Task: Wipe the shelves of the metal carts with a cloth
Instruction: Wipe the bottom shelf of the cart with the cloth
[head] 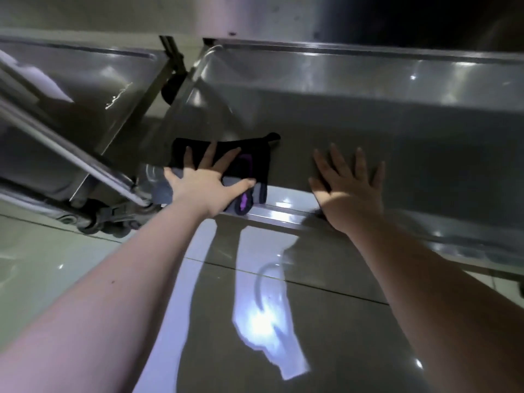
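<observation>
- While the person leans down low, a second shiny grey metal cart (71,89) stands far off to the left of the left hand. Its small dark wheels (93,222) sit on the glossy pale tiled floor (85,265).
- The left hand (204,182) lies flat with its fingers spread wide and straight. It presses down on the cloth and does not curl round it.
- The black cloth with a purple stripe (246,154) is right under that hand. It pokes out past the fingertips and to the hand's right. It is longer side to side than front to back, and a bit of it seems to hang over the shelf's front lip.
- The wide, flat, shiny metal shelf of the near cart (368,123) runs a long way to the right of the cloth hand. I think the wipe should go that way next, because most of the bare metal is on that side.
- The right hand (348,191) is also flat with its fingers spread. It rests on the bare shelf and holds nothing. It is near the cloth but not touching it, with a strip of metal between them.
- The left hand is the one on the cloth, so it would do the pushing. The right hand sits in that path, so I think it may need to lift or slide away.
</observation>
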Available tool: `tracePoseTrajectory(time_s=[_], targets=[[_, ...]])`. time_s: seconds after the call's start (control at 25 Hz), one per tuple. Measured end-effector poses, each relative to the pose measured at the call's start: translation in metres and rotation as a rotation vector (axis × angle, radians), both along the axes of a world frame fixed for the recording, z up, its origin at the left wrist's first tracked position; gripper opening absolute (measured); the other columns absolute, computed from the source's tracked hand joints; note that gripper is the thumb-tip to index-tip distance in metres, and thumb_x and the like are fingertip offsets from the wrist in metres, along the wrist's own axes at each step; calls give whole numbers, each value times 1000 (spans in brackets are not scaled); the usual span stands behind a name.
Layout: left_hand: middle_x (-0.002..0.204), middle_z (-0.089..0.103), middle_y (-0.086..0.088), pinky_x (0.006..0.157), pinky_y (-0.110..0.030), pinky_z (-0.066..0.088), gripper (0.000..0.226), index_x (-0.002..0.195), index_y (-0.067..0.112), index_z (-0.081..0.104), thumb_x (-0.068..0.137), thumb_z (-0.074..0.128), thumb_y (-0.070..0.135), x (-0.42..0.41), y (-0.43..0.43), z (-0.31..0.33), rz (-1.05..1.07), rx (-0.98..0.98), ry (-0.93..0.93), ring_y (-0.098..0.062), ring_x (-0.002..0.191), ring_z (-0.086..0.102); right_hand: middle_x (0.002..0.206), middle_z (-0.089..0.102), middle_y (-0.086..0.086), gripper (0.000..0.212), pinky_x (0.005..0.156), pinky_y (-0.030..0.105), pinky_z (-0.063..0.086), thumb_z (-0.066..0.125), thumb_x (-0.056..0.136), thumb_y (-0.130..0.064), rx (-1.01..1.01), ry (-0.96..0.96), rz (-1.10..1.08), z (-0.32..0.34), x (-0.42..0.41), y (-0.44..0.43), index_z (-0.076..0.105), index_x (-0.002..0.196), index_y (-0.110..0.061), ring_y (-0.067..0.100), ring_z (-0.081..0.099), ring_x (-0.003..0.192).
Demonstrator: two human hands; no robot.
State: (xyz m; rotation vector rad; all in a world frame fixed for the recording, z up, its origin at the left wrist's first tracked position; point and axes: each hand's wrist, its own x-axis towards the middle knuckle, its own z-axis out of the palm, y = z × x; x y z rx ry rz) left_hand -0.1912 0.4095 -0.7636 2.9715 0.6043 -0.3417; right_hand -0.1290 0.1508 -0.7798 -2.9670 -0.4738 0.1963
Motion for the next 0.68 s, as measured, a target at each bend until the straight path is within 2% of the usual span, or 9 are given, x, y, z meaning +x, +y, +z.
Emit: tracePoseTrajectory(time_s=[0.08,0.2,0.32,0.44,0.56,0.68], targets=[[162,-7,18,109,-71,-3,84,135,73,-1,58,18,97,2,33,3,28,-32,24,-35,149,-10,163,-6,-16,60,114,62,-8,7,92,-61,-48,-40,15,-8,-2,-4,-4,150,-51,32,-8,149],[164,-5,13,109,-69,-5,85,137,71,0,58,15,98,20,48,-6,-53,1,-37,-38,148,-9,162,-7,-17,59,115,60,-4,1,90,-63,-71,-56,9,-13,-3,-1,-10,147,-54,31,-6,149],[164,0,9,108,-70,-8,83,140,68,5,63,19,97,62,53,-9,-123,-32,-110,-41,148,-8,162,-9,-17,57,116,59,-3,2,91,-63,-102,-42,-3,-11,-1,-3,-12,146,-55,29,-7,149],[165,0,6,108,-71,-8,82,144,62,10,70,26,94,116,57,-5,-127,-45,-125,-42,147,-7,162,-4,-18,57,116,57,-3,5,92,-62,-95,-53,-3,-9,-3,0,-7,147,-55,29,-5,150],[165,-3,6,107,-72,-7,83,147,59,9,73,26,93,149,50,-7,-48,-26,-88,-43,147,-9,162,-2,-18,57,116,55,-5,7,92,-62,-70,-53,-10,-6,-5,2,-1,148,-56,29,-4,150],[164,-9,0,103,-78,-6,82,147,58,3,75,21,91,168,6,0,-37,-1,-29,-51,144,-11,162,-3,-17,57,116,57,-4,6,92,-62,-90,-43,-18,-4,-6,4,-4,148,-55,29,-6,150]])
